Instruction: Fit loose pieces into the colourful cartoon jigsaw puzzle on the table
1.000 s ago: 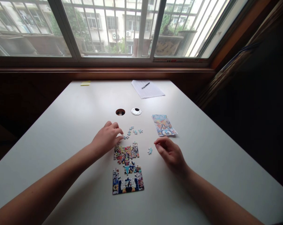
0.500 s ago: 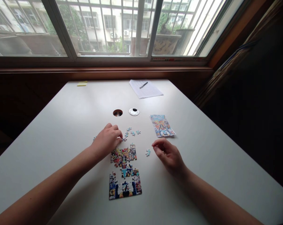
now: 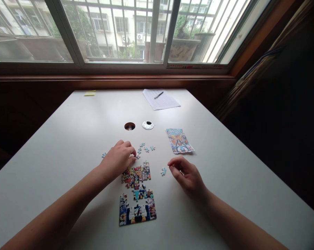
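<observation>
Curling palm-down over the worktop [image 3: 68,139], the left hand [image 3: 118,159] is keeping a narrow grip, its fingertips [image 3: 133,156] bunched and pressing down at the near end of a scatter of loose puzzle pieces [image 3: 145,148]; whether a piece is pinched under them cannot be told. Just below that grip the upper block of the assembled puzzle [image 3: 136,173] is lying, its top edge almost touching the knuckles, and a lower block [image 3: 137,210] is sitting further back toward the person, apart from the upper one by a ragged gap. One stray piece [image 3: 104,154] is lying just left of the hand. The left forearm is stretching in from the lower left, low over the surface.

The right hand [image 3: 186,175] is resting on its side, its grip loosely half-closed with thumb and forefinger close together and nothing visible between them. A single blue piece [image 3: 163,171] is lying just left of its fingertips, not touched. Beyond the hand a printed picture card [image 3: 179,140] is lying flat. Farther off are a round hole [image 3: 129,126], a white cap [image 3: 148,125], a sheet of paper [image 3: 160,99] with a pen [image 3: 158,94] on it, and a yellow note [image 3: 90,93].
</observation>
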Demonstrator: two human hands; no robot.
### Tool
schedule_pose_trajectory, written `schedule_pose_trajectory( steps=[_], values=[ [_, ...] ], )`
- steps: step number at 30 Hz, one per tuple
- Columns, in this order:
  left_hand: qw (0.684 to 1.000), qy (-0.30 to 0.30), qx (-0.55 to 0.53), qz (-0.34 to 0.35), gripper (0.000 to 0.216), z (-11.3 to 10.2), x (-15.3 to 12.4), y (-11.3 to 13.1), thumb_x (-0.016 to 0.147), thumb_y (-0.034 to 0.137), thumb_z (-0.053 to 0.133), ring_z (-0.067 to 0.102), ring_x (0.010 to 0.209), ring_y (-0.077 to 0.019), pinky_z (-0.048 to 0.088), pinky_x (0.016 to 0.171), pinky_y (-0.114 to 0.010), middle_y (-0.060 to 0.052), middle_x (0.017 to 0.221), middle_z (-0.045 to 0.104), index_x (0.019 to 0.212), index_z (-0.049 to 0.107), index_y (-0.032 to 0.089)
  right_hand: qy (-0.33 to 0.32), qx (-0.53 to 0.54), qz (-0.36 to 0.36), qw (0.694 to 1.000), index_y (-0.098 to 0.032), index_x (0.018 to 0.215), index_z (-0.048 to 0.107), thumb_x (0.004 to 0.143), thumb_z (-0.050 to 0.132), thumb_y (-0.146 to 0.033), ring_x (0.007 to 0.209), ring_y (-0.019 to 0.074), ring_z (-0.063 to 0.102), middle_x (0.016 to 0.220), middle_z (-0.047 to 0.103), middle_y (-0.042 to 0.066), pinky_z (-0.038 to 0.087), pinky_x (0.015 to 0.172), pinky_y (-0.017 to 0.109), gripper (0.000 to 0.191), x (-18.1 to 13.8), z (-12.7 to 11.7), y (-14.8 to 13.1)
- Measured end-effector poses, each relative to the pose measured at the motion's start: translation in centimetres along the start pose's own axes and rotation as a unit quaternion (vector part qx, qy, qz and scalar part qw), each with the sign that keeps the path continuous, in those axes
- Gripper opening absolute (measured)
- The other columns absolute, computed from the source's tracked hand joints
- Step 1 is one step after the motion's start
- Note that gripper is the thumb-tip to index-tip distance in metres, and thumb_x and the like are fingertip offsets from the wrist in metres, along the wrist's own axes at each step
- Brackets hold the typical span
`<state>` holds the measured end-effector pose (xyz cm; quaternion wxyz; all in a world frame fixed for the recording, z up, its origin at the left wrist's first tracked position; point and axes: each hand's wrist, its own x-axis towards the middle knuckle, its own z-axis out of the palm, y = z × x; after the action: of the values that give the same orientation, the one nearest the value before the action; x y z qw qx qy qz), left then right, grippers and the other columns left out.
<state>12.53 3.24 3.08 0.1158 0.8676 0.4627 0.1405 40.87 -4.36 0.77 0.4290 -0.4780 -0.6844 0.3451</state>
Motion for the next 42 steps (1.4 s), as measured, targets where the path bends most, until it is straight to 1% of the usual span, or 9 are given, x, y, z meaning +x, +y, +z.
schedule_pose_trajectory(
  steps=[4, 8, 10, 16, 23, 30, 42],
  values=[
    [1.0, -0.003, -0.006, -0.008, 0.013, 0.01, -0.09, 0.17, 0.089, 0.025, 0.061, 0.054, 0.095, -0.0263, 0.049, 0.082, -0.041, -0.005, 0.097, 0.067, 0.089, 0.074, 0.024, 0.0, -0.002, -0.004, 1.0, -0.023, 0.097, 0.06, 0.096, 0.054, -0.03, 0.061, 0.0142, 0.047, 0.068, 0.05, -0.002, 0.039, 0.058, 0.027, 0.01, -0.07, -0.04, -0.13],
    [0.999, -0.02, -0.017, -0.026, 0.014, -0.02, -0.15, 0.21, 0.088, 0.022, 0.061, 0.054, 0.098, -0.0272, 0.049, 0.084, -0.042, -0.004, 0.099, 0.068, 0.092, 0.074, 0.025, -0.003, -0.002, -0.003, 1.0, -0.022, 0.097, 0.06, 0.096, 0.054, -0.029, 0.062, 0.0144, 0.048, 0.069, 0.052, -0.002, 0.04, 0.058, 0.028, 0.009, -0.1, -0.13, -0.31],
    [0.999, -0.022, -0.016, -0.027, 0.014, 0.03, -0.19, 0.17, 0.089, 0.023, 0.06, 0.054, 0.099, -0.0272, 0.049, 0.084, -0.042, -0.004, 0.1, 0.068, 0.093, 0.074, 0.025, -0.005, 0.0, -0.006, 1.0, -0.022, 0.097, 0.06, 0.096, 0.053, -0.028, 0.062, 0.0143, 0.049, 0.07, 0.052, -0.001, 0.04, 0.058, 0.028, 0.009, -0.11, -0.13, -0.36],
    [1.0, -0.005, -0.011, -0.014, 0.014, 0.12, -0.44, 0.22, 0.089, 0.024, 0.06, 0.055, 0.097, -0.027, 0.049, 0.082, -0.041, -0.005, 0.099, 0.068, 0.094, 0.074, 0.025, -0.011, 0.003, -0.009, 1.0, -0.022, 0.097, 0.06, 0.096, 0.053, -0.027, 0.063, 0.0148, 0.05, 0.071, 0.054, -0.001, 0.04, 0.058, 0.028, 0.009, -0.15, -0.02, -0.37],
    [1.0, -0.01, -0.01, -0.019, 0.014, 0.07, -0.48, 0.32, 0.089, 0.022, 0.061, 0.054, 0.098, -0.0265, 0.048, 0.082, -0.041, -0.005, 0.099, 0.067, 0.094, 0.073, 0.024, -0.017, 0.001, -0.018, 1.0, -0.022, 0.097, 0.059, 0.097, 0.052, -0.025, 0.061, 0.0138, 0.048, 0.069, 0.052, -0.002, 0.037, 0.055, 0.027, 0.008, -0.14, -0.06, -0.6],
    [0.999, -0.027, -0.021, -0.03, 0.014, -0.2, -0.48, 0.71, 0.09, 0.022, 0.06, 0.053, 0.1, -0.0248, 0.046, 0.086, -0.04, -0.004, 0.1, 0.067, 0.094, 0.073, 0.023, -0.019, 0.008, -0.018, 1.0, -0.021, 0.097, 0.059, 0.096, 0.053, -0.025, 0.062, 0.0135, 0.049, 0.07, 0.052, -0.002, 0.037, 0.056, 0.026, 0.007, -0.18, -0.04, -0.57],
    [0.999, -0.033, -0.021, -0.031, 0.014, -0.11, -0.42, 0.88, 0.091, 0.024, 0.06, 0.054, 0.099, -0.0246, 0.046, 0.084, -0.038, -0.004, 0.1, 0.067, 0.094, 0.074, 0.023, -0.021, 0.003, -0.024, 1.0, -0.021, 0.097, 0.06, 0.096, 0.053, -0.023, 0.062, 0.0133, 0.05, 0.071, 0.055, -0.001, 0.038, 0.056, 0.026, 0.007, -0.25, -0.13, -0.71]
  ],
)
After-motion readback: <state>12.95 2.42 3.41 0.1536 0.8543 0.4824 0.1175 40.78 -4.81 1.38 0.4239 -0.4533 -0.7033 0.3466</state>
